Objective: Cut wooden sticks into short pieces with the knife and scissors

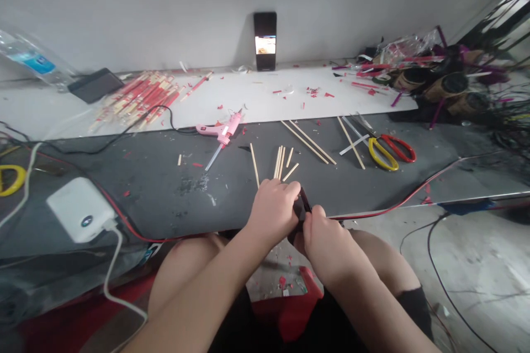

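Observation:
My left hand (275, 207) and my right hand (325, 237) are close together at the table's front edge, both closed around a dark object (301, 207) that is mostly hidden by the fingers. Just beyond my left hand lie several short wooden sticks (280, 162), and one longer stick (254, 164) lies to their left. Two long sticks (308, 142) rest side by side farther back. A pink glue gun (221, 131) with a clear glue stick in it lies left of them. Scissors (383, 151) with yellow and red handles are at the right.
Chopsticks in red wrappers (138, 96) are piled at the back left. A phone (265, 44) leans upright on the wall. A white power bank (81, 209) with a cable sits front left. Rolls and wrappers (447, 85) crowd the back right. A red cable (389, 210) follows the front edge.

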The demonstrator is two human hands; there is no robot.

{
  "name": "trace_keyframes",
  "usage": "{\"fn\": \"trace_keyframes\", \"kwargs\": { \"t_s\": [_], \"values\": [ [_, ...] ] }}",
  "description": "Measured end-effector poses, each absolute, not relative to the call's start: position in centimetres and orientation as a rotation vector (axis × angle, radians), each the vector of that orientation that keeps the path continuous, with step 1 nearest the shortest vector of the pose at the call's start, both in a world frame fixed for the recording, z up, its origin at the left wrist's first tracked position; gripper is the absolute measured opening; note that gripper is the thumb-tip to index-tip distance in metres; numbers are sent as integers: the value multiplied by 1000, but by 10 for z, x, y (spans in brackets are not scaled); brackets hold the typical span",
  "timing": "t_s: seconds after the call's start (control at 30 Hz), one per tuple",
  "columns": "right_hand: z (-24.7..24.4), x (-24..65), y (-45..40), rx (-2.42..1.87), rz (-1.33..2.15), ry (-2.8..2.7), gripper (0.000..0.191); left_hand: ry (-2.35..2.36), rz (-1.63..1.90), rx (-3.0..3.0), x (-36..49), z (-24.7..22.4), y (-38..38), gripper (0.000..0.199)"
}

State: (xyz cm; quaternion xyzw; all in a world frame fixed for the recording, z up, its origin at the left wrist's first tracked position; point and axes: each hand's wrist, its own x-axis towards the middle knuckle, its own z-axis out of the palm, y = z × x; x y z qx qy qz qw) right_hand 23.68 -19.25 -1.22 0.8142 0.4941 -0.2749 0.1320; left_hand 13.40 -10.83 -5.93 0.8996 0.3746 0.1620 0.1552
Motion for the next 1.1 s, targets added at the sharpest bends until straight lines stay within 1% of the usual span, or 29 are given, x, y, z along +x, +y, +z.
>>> {"fn": "trace_keyframes", "kwargs": {
  "t_s": [0.1,0.23,0.43,0.63,0.73,0.93,1.03,1.1],
  "values": [
    [-8,241,-188,2320,-811,1458,22,1000,441,2571,132,-57,-104,17],
    [-6,244,-185,2272,-855,1487,15,940,427,2558,131,-54,-99,18],
    [-9,240,-184,2326,-866,1436,22,893,395,2554,131,-53,-98,20],
    [-7,241,-184,2297,-871,1478,23,883,375,2556,131,-51,-97,20],
    [-8,241,-184,2281,-841,1505,23,880,363,2561,130,-51,-97,20],
    [-15,245,-188,2219,-759,1619,18,962,378,2549,130,-53,-99,19],
    [-17,248,-191,2159,-681,1721,18,998,399,2534,131,-54,-102,14],
    [-18,248,-193,2107,-618,1794,21,1011,406,2534,131,-55,-104,9]
  ]
}}
